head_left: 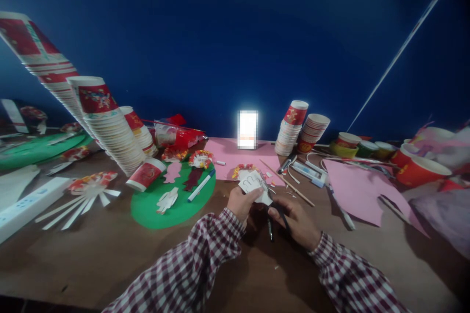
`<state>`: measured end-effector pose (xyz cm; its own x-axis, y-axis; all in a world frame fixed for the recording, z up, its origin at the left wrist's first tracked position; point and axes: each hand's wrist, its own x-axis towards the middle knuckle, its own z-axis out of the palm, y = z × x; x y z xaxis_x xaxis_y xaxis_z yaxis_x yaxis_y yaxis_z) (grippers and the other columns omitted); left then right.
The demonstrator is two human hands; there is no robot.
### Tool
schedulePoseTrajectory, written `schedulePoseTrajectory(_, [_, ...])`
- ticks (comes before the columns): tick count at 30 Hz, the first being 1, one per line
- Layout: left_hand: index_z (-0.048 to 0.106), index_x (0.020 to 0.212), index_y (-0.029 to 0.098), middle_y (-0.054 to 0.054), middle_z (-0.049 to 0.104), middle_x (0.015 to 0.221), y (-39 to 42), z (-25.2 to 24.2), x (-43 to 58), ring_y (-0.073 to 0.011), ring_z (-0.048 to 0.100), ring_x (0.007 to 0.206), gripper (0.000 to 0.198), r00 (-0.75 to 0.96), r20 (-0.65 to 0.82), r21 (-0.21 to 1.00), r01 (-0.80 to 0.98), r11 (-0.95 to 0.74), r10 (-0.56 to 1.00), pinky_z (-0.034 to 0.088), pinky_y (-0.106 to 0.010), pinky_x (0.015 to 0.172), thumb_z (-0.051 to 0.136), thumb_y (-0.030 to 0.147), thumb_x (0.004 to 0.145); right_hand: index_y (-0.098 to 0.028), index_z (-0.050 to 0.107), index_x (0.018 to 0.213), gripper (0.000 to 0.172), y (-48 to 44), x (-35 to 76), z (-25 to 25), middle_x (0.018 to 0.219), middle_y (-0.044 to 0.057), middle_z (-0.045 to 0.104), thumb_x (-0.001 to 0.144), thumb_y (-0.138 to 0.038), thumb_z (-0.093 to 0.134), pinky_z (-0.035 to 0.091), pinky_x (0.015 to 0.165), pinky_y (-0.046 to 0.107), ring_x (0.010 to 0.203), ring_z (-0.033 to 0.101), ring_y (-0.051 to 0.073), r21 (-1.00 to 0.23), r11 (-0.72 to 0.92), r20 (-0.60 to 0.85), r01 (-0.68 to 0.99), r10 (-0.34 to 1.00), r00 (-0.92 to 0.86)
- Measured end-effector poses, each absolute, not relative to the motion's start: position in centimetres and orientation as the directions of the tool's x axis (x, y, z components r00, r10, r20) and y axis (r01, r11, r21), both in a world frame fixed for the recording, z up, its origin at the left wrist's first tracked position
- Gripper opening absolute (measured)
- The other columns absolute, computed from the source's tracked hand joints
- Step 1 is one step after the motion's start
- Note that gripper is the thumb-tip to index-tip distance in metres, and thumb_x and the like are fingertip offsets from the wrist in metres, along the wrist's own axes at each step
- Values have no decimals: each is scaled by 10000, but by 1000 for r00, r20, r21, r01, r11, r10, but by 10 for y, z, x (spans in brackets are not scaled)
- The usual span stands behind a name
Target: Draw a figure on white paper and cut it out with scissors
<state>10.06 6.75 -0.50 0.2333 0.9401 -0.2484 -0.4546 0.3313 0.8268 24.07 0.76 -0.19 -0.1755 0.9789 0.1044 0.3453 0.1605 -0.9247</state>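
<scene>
My left hand (239,204) pinches a small white paper piece (251,182) with a dark line drawn on it. My right hand (298,222) is closed round the dark handles of scissors (276,208), whose blades meet the paper's lower right edge. Both hands hover just above the brown table (110,259), near its middle. A dark pen (270,229) lies on the table under the hands. Both sleeves are red-and-white check.
A green paper disc (154,215) with cut-outs and a marker (200,186) lies at the left. Leaning stacks of paper cups (110,127) stand behind it; more cups (293,127) at the back. Pink sheets (362,188), sticks and bowls lie on the right. A white power strip (25,205) sits far left.
</scene>
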Motion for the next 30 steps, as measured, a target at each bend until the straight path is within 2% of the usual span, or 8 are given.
schedulePoseTrajectory(11, [649,753,77,-77,664,709,67,-5,101,-153,601,598,325,227,-256,821,-463,335,940,485,-261,561,775,220,491,-162,614,949,298,7,242,-4,747,7,587,823,-414,521,412,615,236,675,511,149,-909,148,89,389,982,-166])
schedulePoseTrajectory(20, [640,752,82,-71,653,656,67,-2,100,-139,576,514,305,242,-290,821,-435,370,926,442,-234,441,751,256,528,-162,608,966,312,7,242,-5,772,23,609,822,-424,517,417,609,243,687,535,159,-913,131,67,387,982,-176])
schedulePoseTrajectory(24, [642,714,73,-74,652,635,68,-2,100,-138,576,512,276,237,-260,838,-426,341,936,453,-240,474,747,241,522,-157,610,971,324,8,241,-5,783,34,622,814,-428,528,432,642,257,715,550,169,-915,142,77,376,980,-182])
schedulePoseTrajectory(30, [661,719,77,-83,672,682,69,-4,99,-146,598,569,274,235,-226,863,-402,306,945,481,-262,574,753,232,513,-146,602,997,367,8,242,-5,742,28,609,811,-452,521,424,599,245,674,537,158,-915,135,67,380,980,-187])
